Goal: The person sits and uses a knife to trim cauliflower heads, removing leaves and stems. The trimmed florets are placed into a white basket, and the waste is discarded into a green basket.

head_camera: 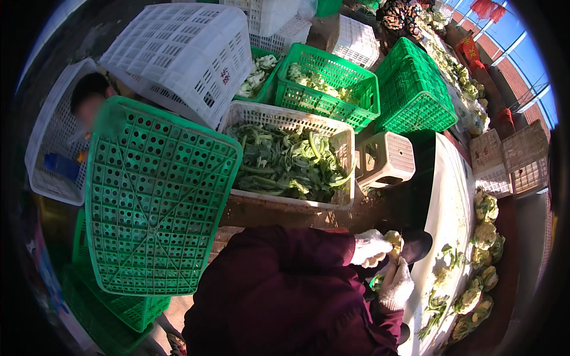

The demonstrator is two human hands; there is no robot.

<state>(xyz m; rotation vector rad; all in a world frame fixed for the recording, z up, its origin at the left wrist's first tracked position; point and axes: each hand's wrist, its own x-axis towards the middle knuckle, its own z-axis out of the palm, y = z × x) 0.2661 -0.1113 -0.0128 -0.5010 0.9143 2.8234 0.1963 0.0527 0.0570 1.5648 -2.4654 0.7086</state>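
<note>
My left hand (372, 248), in a white knitted glove, holds a pale cauliflower piece (393, 239). Just below it in the picture, my right hand (396, 285), also gloved, is closed around a thin upright thing that looks like a knife (401, 245); its handle is hidden by the fingers. The two hands are close together at the cauliflower. Beside them runs a white sheet (445, 196) with leaf scraps (434, 307) and cauliflower crumbs on it. A row of cauliflower heads (470, 298) lies along its far side.
A pale crate (289, 202) full of green leaves stands by a plastic stool (396, 155). Green crates (329, 107), one an upended crate (156, 200), and a white crate (178, 58) surround it. One person (91, 100) is at the left, another (398, 18) at the top.
</note>
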